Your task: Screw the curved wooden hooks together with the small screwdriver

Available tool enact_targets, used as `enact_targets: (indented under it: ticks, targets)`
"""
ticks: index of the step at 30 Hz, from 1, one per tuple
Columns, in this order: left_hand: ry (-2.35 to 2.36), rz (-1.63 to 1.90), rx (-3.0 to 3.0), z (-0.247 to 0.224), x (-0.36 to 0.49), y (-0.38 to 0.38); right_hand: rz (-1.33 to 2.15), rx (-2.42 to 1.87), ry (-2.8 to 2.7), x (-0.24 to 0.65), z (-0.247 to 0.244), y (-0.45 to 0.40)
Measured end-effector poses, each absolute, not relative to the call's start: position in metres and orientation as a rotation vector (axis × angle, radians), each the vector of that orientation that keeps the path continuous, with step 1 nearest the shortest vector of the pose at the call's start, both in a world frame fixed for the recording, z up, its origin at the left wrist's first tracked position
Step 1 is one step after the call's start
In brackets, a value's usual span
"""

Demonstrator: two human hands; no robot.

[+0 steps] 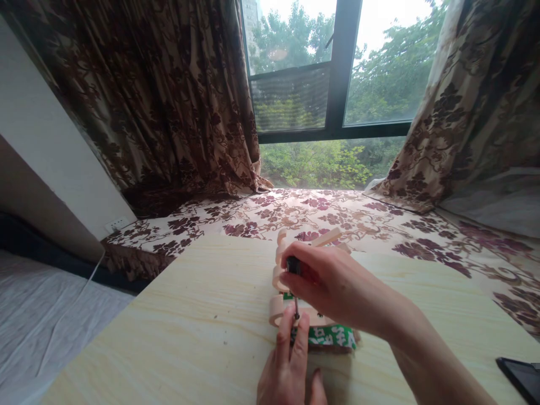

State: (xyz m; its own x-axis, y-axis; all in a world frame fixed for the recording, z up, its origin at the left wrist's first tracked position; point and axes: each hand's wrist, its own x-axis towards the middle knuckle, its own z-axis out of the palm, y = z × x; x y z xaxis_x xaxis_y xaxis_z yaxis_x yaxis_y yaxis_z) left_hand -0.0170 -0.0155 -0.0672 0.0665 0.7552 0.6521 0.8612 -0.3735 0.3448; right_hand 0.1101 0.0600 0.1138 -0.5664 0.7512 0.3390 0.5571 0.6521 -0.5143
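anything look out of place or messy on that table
Just a few small dark specks on the pale tabletop, left of the left hand. They stand out against the light wood grain; whether crumbs or marks, I can't tell. I see nothing spilled.

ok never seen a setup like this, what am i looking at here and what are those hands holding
There's no machine: these are a person's own bare hands. The one picture comes from a camera worn on their head, looking forward and down. The right hand grips a screwdriver, pointing down; the left hand has two fingertips on either side of its tip. Under them on the table are pale curved pieces and a green block with white markings. A dark flat thing shows at the right edge. Beyond is a window.
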Motion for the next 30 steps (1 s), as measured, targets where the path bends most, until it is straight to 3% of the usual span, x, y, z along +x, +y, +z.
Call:
enact_targets:
  ticks: [7, 14, 20, 30]
  targets:
    - [-1.667, -1.179, -2.230, -0.062, -0.018, -0.017, 0.321, -1.122, -2.275, 0.110, 0.107, 0.067]
    - [-1.670, -1.296, -2.136, -0.069, -0.014, -0.015, 0.489, -1.013, -2.320, 0.110, 0.113, 0.060]
    - [-1.617, -1.317, -2.104, -0.074, -0.015, -0.013, 0.350, -1.118, -2.255, 0.108, 0.106, 0.068]
    - [-1.626, -1.266, -2.096, -0.068, -0.014, -0.014, 0.426, -1.052, -2.288, 0.111, 0.109, 0.063]
